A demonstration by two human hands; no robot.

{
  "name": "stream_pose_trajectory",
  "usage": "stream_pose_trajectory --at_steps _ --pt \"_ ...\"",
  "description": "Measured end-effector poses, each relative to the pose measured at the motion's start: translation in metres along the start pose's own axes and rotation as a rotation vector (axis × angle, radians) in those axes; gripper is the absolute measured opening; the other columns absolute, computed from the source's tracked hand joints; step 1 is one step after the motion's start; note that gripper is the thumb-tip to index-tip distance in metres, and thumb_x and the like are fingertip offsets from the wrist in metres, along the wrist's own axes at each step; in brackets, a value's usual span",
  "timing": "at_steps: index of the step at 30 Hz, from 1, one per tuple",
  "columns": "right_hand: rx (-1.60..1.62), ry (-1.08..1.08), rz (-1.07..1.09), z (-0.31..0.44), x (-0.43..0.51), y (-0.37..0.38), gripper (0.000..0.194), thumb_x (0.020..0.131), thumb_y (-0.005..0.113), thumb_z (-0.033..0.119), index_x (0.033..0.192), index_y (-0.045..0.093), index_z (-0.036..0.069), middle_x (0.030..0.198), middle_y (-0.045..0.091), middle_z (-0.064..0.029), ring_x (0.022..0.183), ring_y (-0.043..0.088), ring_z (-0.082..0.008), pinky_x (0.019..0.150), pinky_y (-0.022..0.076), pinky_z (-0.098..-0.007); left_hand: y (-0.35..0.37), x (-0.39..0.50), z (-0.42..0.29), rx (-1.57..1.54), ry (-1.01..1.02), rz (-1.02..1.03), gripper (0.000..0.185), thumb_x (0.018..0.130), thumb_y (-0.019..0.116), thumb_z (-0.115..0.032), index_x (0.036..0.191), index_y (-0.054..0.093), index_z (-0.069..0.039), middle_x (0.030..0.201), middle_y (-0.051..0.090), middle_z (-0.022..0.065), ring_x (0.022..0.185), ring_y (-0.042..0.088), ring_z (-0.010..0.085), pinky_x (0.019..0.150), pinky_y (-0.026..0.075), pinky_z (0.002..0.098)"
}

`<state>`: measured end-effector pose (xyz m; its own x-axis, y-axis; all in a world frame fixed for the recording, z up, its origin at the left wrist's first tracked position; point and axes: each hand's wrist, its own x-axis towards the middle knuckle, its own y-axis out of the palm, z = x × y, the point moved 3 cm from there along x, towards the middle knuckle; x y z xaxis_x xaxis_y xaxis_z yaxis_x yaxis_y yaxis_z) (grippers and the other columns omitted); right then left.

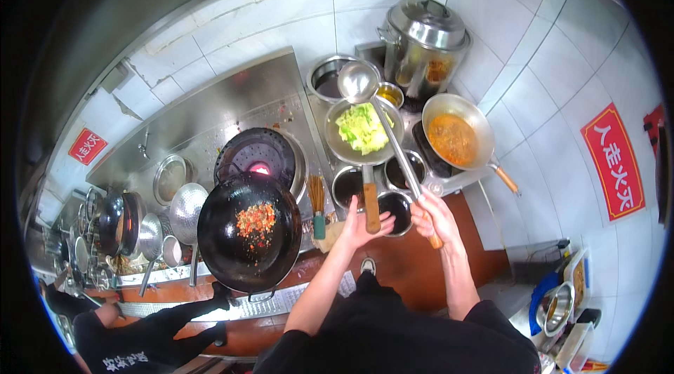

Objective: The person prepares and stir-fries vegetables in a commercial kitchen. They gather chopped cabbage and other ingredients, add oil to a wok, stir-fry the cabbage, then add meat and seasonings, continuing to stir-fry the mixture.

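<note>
My left hand is beside the wooden handle of a steel strainer or pan, its thumb and fingers spread apart; whether it touches the handle is unclear. Chopped green leaves lie in that vessel. In my right hand is the handle of a long steel ladle, whose bowl hangs near the vessel's far rim. To the left, a black wok holds chopped red and pale bits. It is tilted against the burner ring, where a red glow shows.
Pots of dark liquid surround the wooden handle. A pan of orange-brown sauce and a lidded stockpot stand at right. A bamboo brush lies beside the wok. Perforated ladles are farther left; a person stands lower left.
</note>
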<state>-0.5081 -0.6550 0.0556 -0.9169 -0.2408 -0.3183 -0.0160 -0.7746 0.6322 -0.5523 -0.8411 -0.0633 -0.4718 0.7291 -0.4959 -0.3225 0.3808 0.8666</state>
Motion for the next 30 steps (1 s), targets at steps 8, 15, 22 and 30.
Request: stream_pose_trajectory --at_steps 8,15,22,30 --pt "1.051 0.205 0.276 0.055 0.126 0.0 0.039 0.102 0.046 0.015 0.132 0.039 -0.009 0.081 0.045 -0.0053 0.056 0.043 -0.0067 0.04 0.038 -0.0166 0.028 -0.017 -0.003 0.201 0.25 -0.067 0.03 0.101 0.053 -0.026 0.115 0.051 0.001 0.072 0.044 -0.0031 0.053 0.038 0.0013 0.042 0.033 0.014" --pt "0.707 0.105 0.607 0.062 0.11 0.007 0.049 0.104 0.042 0.019 0.148 0.027 0.002 0.082 0.042 -0.0049 0.054 0.038 -0.0066 0.039 0.0361 -0.0172 0.03 -0.02 0.006 0.383 0.371 -0.014 0.017 0.098 0.058 -0.016 0.108 0.053 -0.004 0.071 0.048 -0.0018 0.052 0.038 0.0029 0.043 0.031 0.0172" --pt "0.752 0.061 0.521 0.064 0.103 0.013 0.042 0.104 0.041 0.017 0.141 0.035 -0.003 0.082 0.041 -0.005 0.054 0.038 -0.0055 0.037 0.0336 -0.0153 0.038 -0.045 0.008 0.352 0.396 -0.006 0.015 0.095 0.061 -0.014 0.103 0.053 -0.005 0.07 0.049 -0.0029 0.051 0.039 0.0021 0.042 0.03 0.0162" --pt "0.954 0.065 0.359 0.05 0.086 0.025 0.041 0.104 0.042 0.016 0.135 0.037 -0.011 0.082 0.041 -0.0066 0.054 0.04 -0.0066 0.039 0.0366 -0.0173 0.056 -0.056 -0.009 0.41 0.372 0.054 0.013 0.097 0.058 -0.013 0.092 0.046 -0.011 0.07 0.048 -0.0019 0.053 0.04 0.0041 0.043 0.033 0.0196"
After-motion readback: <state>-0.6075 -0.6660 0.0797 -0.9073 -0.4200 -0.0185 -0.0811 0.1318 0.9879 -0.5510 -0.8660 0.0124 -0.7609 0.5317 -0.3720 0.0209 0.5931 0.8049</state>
